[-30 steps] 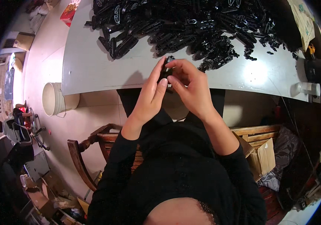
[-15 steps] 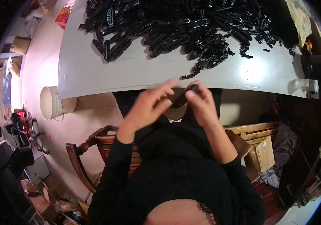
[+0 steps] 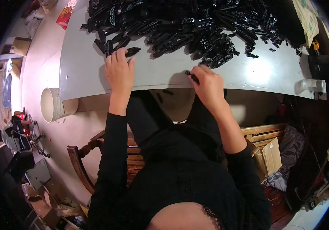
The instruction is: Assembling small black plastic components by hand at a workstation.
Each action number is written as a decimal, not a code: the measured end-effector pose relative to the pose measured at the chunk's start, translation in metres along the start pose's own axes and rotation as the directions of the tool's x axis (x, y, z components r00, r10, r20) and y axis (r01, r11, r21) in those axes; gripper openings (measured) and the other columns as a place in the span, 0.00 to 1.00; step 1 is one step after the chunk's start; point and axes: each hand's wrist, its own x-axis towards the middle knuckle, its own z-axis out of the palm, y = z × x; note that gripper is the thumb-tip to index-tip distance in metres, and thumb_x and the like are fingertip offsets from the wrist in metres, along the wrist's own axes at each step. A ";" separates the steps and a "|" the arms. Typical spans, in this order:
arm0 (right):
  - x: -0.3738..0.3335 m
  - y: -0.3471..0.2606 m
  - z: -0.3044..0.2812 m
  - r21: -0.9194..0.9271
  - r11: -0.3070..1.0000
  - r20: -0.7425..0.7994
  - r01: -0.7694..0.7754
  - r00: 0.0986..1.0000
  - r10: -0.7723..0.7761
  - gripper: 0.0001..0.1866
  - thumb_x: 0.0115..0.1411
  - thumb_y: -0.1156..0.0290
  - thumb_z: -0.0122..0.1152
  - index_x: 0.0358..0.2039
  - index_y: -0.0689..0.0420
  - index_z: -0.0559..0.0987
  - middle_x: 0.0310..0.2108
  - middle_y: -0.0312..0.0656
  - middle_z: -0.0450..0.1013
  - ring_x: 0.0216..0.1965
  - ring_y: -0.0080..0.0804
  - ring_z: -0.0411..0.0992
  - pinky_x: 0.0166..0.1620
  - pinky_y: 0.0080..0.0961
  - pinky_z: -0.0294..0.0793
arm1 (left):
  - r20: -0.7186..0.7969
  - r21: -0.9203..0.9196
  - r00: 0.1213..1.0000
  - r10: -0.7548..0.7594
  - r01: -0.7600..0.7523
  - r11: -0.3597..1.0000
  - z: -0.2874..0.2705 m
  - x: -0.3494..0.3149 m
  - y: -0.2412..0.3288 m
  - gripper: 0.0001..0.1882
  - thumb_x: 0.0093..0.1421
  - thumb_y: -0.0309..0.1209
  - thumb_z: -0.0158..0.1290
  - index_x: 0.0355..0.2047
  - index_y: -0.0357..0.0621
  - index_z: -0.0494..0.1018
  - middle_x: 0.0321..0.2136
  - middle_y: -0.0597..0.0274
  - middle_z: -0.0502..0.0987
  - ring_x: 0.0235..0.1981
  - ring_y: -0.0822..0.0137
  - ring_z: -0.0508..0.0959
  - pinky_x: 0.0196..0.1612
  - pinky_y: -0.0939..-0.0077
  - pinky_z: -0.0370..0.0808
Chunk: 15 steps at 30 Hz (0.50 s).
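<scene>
On the table's left part, my left hand (image 3: 119, 73) is closed at the front of the pile. An elongated black plastic part (image 3: 133, 51) juts out to the right from under its fingers; their tips are partly hidden. At the table's front edge, my right hand (image 3: 209, 84) is closed round a small dark piece (image 3: 194, 79), whose end shows beside the thumb. Just beyond that hand lie more small black pieces, partly covered by its fingers. A large pile of black plastic parts (image 3: 172, 36) spreads over the far side of the table.
The white table (image 3: 157, 73) has its front edge before my lap. A clear jar (image 3: 313, 86) lies at its right end. A pale bucket (image 3: 52, 105) stands on the floor at left. The wooden bench (image 3: 266, 134) holds an open cardboard box (image 3: 270, 159).
My left hand has gone from above my lap forward and left to the pile, onto a black part. My right hand has moved slightly forward onto the table edge, keeping its dark piece.
</scene>
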 end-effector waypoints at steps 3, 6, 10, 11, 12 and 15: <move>0.001 0.004 0.001 0.382 0.913 0.006 -0.144 0.988 0.154 0.07 0.49 0.73 0.61 0.27 0.59 0.73 0.19 0.35 0.67 0.21 0.30 0.67 0.23 0.23 0.65 | 0.018 -0.120 0.993 -0.120 0.122 0.985 0.003 0.000 -0.003 0.16 0.49 0.32 0.56 0.39 0.47 0.67 0.29 0.61 0.69 0.37 0.58 0.69 0.39 0.66 0.66; 0.002 -0.001 -0.015 0.759 0.494 0.288 -0.424 0.900 0.328 0.06 0.51 0.73 0.60 0.26 0.61 0.73 0.17 0.30 0.64 0.17 0.18 0.61 0.20 0.15 0.59 | -0.081 -0.023 0.996 -0.023 0.021 1.000 -0.001 0.006 -0.003 0.14 0.49 0.31 0.56 0.37 0.47 0.67 0.28 0.61 0.69 0.35 0.59 0.70 0.36 0.66 0.67; 0.002 -0.011 -0.026 0.846 0.121 0.471 -0.520 0.834 0.286 0.06 0.52 0.73 0.60 0.27 0.61 0.73 0.16 0.29 0.63 0.14 0.14 0.56 0.18 0.13 0.54 | -0.080 0.023 0.992 0.098 -0.097 0.995 -0.003 0.009 -0.009 0.11 0.50 0.31 0.55 0.34 0.46 0.69 0.30 0.61 0.70 0.33 0.61 0.71 0.34 0.69 0.68; 0.001 -0.014 -0.027 0.846 0.119 0.473 -0.519 0.835 0.281 0.06 0.52 0.73 0.60 0.27 0.61 0.73 0.16 0.29 0.63 0.14 0.14 0.56 0.18 0.13 0.54 | 0.003 -0.003 0.996 0.084 -0.084 0.996 -0.005 0.009 -0.011 0.09 0.52 0.31 0.55 0.33 0.46 0.69 0.31 0.61 0.70 0.32 0.63 0.71 0.34 0.71 0.68; 0.000 -0.015 -0.028 0.852 0.082 0.480 -0.518 0.833 0.276 0.06 0.52 0.73 0.60 0.27 0.61 0.73 0.16 0.29 0.63 0.15 0.14 0.57 0.18 0.13 0.54 | 0.002 -0.002 0.996 0.085 -0.085 0.996 -0.006 0.008 -0.009 0.09 0.52 0.31 0.55 0.33 0.46 0.69 0.31 0.61 0.70 0.32 0.63 0.71 0.34 0.71 0.68; -0.002 -0.024 -0.027 0.867 0.014 0.479 -0.499 0.839 0.257 0.06 0.52 0.73 0.60 0.28 0.61 0.73 0.16 0.31 0.64 0.15 0.15 0.58 0.18 0.13 0.55 | 0.370 -0.505 0.889 -0.269 0.435 0.746 -0.016 -0.001 0.012 0.09 0.55 0.28 0.51 0.37 0.44 0.66 0.33 0.60 0.71 0.29 0.67 0.71 0.32 0.75 0.68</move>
